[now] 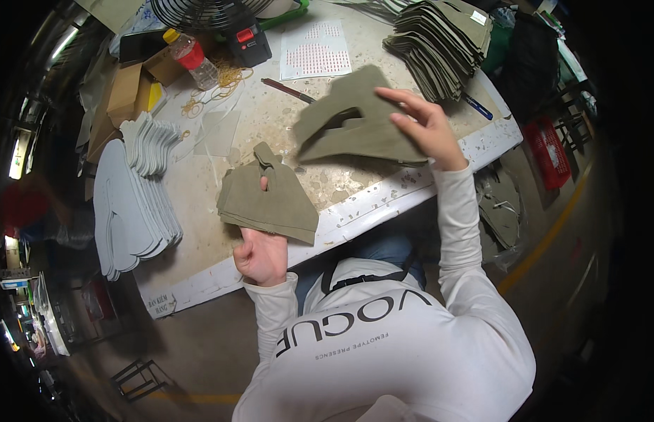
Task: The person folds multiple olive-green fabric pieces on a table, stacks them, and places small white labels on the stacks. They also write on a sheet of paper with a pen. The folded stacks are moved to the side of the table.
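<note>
Most fingers of the left hand (265, 259) are hidden by the cloth (290, 205) — eight o'clock. The top edge cuts the fan (207, 10) at eleven; a person (21, 205) at nine — blurred.

Workshop / factory flr. Worktable (193, 264) scuffed, blotchy. Olive cut pcs (288, 204) at table's near edge; olive stack (436, 53) at its far R corner; stack of like-shaped grey pcs (126, 211) on its L. Printed sheet (318, 53) nr table's far edge. R of table: red plastic crate (547, 151), yellow flr line (547, 239). Well L of table: strip light (65, 42), 2nd person (24, 204) in red.
</note>
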Action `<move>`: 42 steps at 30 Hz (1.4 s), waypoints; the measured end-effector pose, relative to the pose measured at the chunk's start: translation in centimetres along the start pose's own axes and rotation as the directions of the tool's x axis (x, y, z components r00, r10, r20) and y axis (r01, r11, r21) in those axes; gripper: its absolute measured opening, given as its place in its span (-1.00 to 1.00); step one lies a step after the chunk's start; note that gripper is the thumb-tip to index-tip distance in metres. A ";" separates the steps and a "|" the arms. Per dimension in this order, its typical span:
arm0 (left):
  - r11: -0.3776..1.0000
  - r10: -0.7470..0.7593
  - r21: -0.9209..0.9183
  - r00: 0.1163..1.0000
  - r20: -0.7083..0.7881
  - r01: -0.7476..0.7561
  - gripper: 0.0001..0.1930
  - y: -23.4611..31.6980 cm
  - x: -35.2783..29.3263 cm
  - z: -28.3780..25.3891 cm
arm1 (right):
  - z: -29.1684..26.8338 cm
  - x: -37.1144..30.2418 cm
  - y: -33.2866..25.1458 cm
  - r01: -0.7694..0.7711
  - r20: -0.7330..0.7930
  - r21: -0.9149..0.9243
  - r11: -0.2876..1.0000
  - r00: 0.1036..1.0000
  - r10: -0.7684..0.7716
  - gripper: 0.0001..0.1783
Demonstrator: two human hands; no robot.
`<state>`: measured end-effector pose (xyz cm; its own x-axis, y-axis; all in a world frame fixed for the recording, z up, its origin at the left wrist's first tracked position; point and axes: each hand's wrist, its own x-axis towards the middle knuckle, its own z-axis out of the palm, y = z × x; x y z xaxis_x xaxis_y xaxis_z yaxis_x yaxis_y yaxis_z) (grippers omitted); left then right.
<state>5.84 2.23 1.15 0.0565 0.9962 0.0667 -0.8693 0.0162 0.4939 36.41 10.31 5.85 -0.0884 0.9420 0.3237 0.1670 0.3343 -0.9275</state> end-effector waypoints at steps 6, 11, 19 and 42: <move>1.000 -0.027 0.011 1.000 0.000 0.027 0.05 0.0 0.0 0.2 | -3.2 -1.3 3.5 -0.147 -0.141 -0.195 0.970 0.983 0.121 -0.59; 0.991 -0.020 0.133 1.000 0.007 0.019 0.08 0.1 -0.1 0.3 | 1.2 -1.5 -1.1 0.024 -0.250 -0.819 0.573 0.884 -0.395 -0.61; 0.980 -0.029 0.197 0.999 0.015 0.025 0.08 0.3 0.0 0.3 | 15.4 -4.4 -3.2 0.457 0.369 -0.287 0.842 0.864 -0.343 -0.68; 0.993 0.007 0.114 1.000 0.013 -0.008 0.10 -0.2 0.2 0.3 | 9.3 -0.2 -3.5 0.339 0.237 -0.261 0.904 0.930 -0.281 -0.43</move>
<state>6.16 2.41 1.36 0.0568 0.9951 0.0812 -0.8081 -0.0019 0.5891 26.70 8.68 7.30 -0.3614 0.7757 0.5174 0.3770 0.6291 -0.6798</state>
